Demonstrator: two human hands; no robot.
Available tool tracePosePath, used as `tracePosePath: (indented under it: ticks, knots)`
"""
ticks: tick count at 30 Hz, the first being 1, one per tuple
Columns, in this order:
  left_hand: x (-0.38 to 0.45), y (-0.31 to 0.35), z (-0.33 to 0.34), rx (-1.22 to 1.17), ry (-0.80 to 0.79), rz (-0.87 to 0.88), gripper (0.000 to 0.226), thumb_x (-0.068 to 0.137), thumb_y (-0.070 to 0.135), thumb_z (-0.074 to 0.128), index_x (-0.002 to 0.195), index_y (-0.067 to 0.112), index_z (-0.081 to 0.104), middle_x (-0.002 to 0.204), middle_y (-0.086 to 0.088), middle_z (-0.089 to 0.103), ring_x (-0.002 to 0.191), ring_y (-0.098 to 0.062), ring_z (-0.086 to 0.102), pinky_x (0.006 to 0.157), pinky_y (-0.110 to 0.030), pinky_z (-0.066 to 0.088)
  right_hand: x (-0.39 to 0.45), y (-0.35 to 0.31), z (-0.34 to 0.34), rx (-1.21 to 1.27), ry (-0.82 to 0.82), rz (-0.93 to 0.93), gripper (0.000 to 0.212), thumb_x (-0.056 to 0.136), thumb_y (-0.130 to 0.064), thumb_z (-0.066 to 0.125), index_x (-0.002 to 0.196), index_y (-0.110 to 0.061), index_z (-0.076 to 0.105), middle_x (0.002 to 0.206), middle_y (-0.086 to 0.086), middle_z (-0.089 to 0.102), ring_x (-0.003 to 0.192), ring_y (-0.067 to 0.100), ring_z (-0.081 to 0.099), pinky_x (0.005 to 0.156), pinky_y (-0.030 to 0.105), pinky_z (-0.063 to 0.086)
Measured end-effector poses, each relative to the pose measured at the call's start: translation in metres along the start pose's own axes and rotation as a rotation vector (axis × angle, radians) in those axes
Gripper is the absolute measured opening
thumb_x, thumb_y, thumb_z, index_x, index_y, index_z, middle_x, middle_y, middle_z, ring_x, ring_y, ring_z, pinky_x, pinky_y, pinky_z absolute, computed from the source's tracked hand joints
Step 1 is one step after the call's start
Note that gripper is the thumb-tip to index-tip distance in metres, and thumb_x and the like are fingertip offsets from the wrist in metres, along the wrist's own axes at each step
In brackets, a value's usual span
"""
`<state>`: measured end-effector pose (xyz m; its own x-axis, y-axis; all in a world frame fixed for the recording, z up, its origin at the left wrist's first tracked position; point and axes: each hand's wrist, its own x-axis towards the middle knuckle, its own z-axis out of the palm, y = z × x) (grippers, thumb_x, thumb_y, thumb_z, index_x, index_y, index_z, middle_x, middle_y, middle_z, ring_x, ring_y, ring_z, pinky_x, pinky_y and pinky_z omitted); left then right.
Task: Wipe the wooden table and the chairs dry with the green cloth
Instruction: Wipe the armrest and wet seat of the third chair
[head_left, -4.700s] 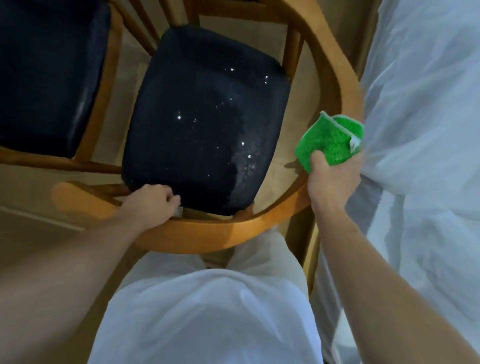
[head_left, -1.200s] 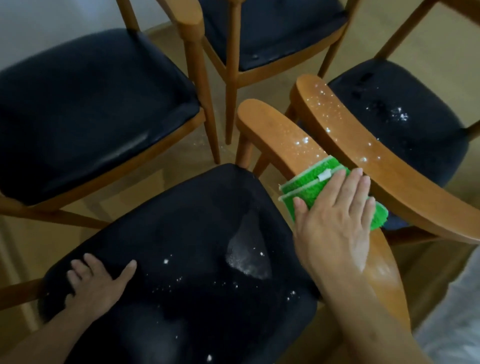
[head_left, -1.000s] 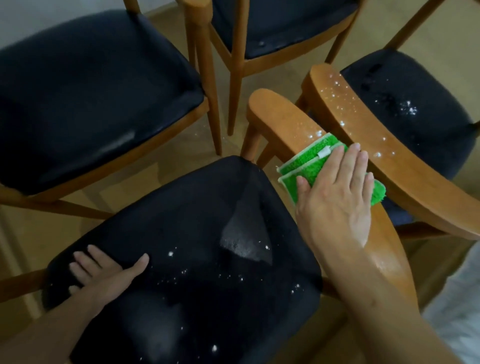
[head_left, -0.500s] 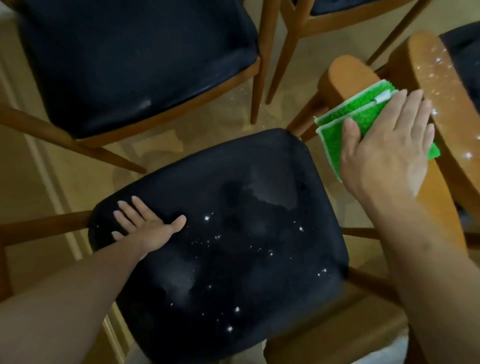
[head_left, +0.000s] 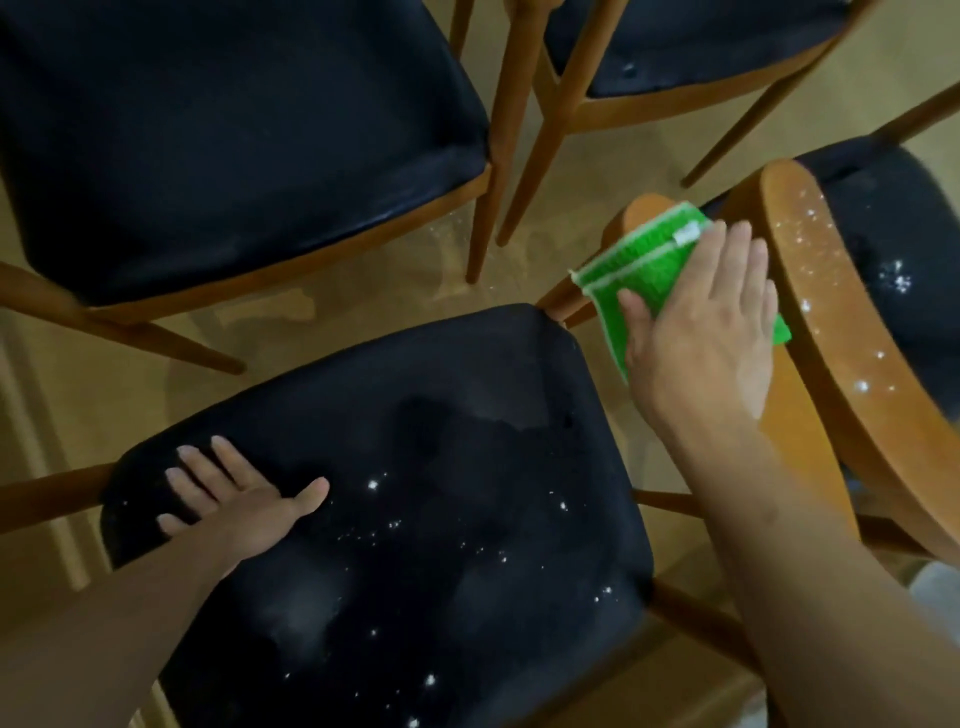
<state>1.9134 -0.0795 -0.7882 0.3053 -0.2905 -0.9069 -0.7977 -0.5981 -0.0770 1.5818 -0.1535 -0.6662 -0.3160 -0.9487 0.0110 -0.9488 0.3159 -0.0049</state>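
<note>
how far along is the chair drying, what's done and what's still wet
Done: nothing looks fully dry; the table is not in view. In hand: the right hand presses the green cloth flat on the near chair's backrest. Left: droplets dot the black seat under the left hand, and the neighbouring chair's backrest and its seat.

1. No text, brand, number or sign can be read anywhere in the view.
2. The green cloth (head_left: 641, 260) bears a small white tag (head_left: 687, 236) at its 1 o'clock corner, but nothing printed on the tag can be made out.
</note>
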Motion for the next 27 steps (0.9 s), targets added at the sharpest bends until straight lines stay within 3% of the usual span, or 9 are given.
tracePosePath:
  ticks: [4, 8, 11, 13, 15, 19, 23, 25, 27]
  knots:
    - [-0.008, 0.003, -0.004, -0.006, -0.017, 0.015, 0.127, 0.072, 0.082, 0.044, 0.133, 0.013, -0.044, 0.137, -0.013, -0.052, 0.131, -0.031, -0.041, 0.109, -0.054, -0.015, 0.018, -0.025, 0.003, 0.022, 0.020, -0.072, 0.067, 0.102, -0.034, 0.040, 0.152, -0.003, 0.009, 0.160, 0.019, 0.009, 0.147, 0.032, 0.006, 0.119, 0.044, 0.008]
    - [-0.011, 0.004, -0.004, -0.013, -0.021, 0.024, 0.125, 0.073, 0.080, 0.045, 0.134, 0.013, -0.042, 0.137, -0.013, -0.052, 0.131, -0.031, -0.041, 0.109, -0.054, -0.015, -0.003, -0.018, -0.008, 0.103, -0.020, -0.332, 0.061, 0.100, -0.023, 0.047, 0.152, -0.007, 0.019, 0.159, 0.015, 0.016, 0.146, 0.028, 0.010, 0.117, 0.041, 0.007]
    - [-0.011, 0.004, -0.004, -0.018, -0.031, 0.020, 0.126, 0.073, 0.081, 0.044, 0.133, 0.013, -0.043, 0.137, -0.012, -0.053, 0.131, -0.031, -0.042, 0.108, -0.054, -0.016, -0.044, -0.017, -0.004, 0.286, -0.130, -0.359, 0.057, 0.096, -0.029, 0.044, 0.150, -0.017, 0.027, 0.154, -0.002, 0.021, 0.141, 0.012, 0.016, 0.113, 0.036, 0.010]
    - [-0.011, 0.003, -0.004, -0.012, -0.037, 0.021, 0.126, 0.072, 0.082, 0.043, 0.133, 0.013, -0.044, 0.136, -0.013, -0.053, 0.130, -0.031, -0.042, 0.108, -0.055, -0.016, -0.075, -0.015, 0.006, 0.512, -0.395, -0.131, 0.049, 0.097, -0.035, 0.040, 0.146, -0.029, 0.035, 0.145, -0.011, 0.038, 0.130, 0.004, 0.039, 0.109, 0.033, 0.036]
    - [-0.009, 0.002, -0.004, -0.009, -0.034, 0.028, 0.127, 0.071, 0.083, 0.043, 0.132, 0.013, -0.044, 0.135, -0.013, -0.054, 0.130, -0.032, -0.043, 0.107, -0.056, -0.016, -0.100, -0.011, 0.020, 0.752, -0.631, 0.211, 0.033, 0.100, -0.036, 0.040, 0.130, -0.029, 0.052, 0.108, -0.008, 0.065, 0.096, 0.006, 0.062, 0.084, 0.036, 0.054]
    - [-0.007, 0.001, -0.006, -0.008, -0.052, 0.027, 0.128, 0.071, 0.083, 0.043, 0.129, 0.014, -0.047, 0.131, -0.013, -0.057, 0.128, -0.032, -0.044, 0.107, -0.057, -0.017, -0.116, 0.005, 0.036, 1.114, -0.574, 0.795, 0.023, 0.099, -0.040, 0.044, 0.101, -0.026, 0.063, 0.094, 0.001, 0.071, 0.087, 0.020, 0.068, 0.077, 0.042, 0.053]
    - [-0.009, 0.002, -0.008, 0.006, -0.057, 0.025, 0.128, 0.072, 0.083, 0.042, 0.128, 0.013, -0.048, 0.131, -0.014, -0.057, 0.128, -0.033, -0.044, 0.107, -0.057, -0.016, -0.102, 0.007, 0.055, 0.758, -0.406, 0.506, 0.026, 0.099, -0.044, 0.040, 0.116, -0.031, 0.055, 0.110, 0.003, 0.064, 0.098, 0.023, 0.061, 0.078, 0.043, 0.049]
    - [-0.009, 0.002, -0.008, -0.004, -0.061, 0.036, 0.127, 0.072, 0.083, 0.042, 0.128, 0.013, -0.048, 0.131, -0.015, -0.057, 0.128, -0.033, -0.044, 0.107, -0.057, -0.016, -0.092, -0.008, 0.080, 0.623, -0.459, 0.319, 0.046, 0.101, -0.036, 0.039, 0.144, -0.019, 0.039, 0.139, 0.012, 0.050, 0.123, 0.032, 0.049, 0.100, 0.050, 0.042]
    - [-0.008, 0.001, -0.007, -0.016, -0.063, 0.046, 0.128, 0.073, 0.083, 0.043, 0.127, 0.013, -0.049, 0.131, -0.015, -0.057, 0.128, -0.033, -0.045, 0.107, -0.057, -0.016, -0.093, -0.033, 0.107, 0.514, -0.554, 0.202, 0.055, 0.103, -0.031, 0.037, 0.153, -0.015, 0.020, 0.159, 0.012, 0.018, 0.145, 0.031, 0.018, 0.117, 0.049, 0.019]
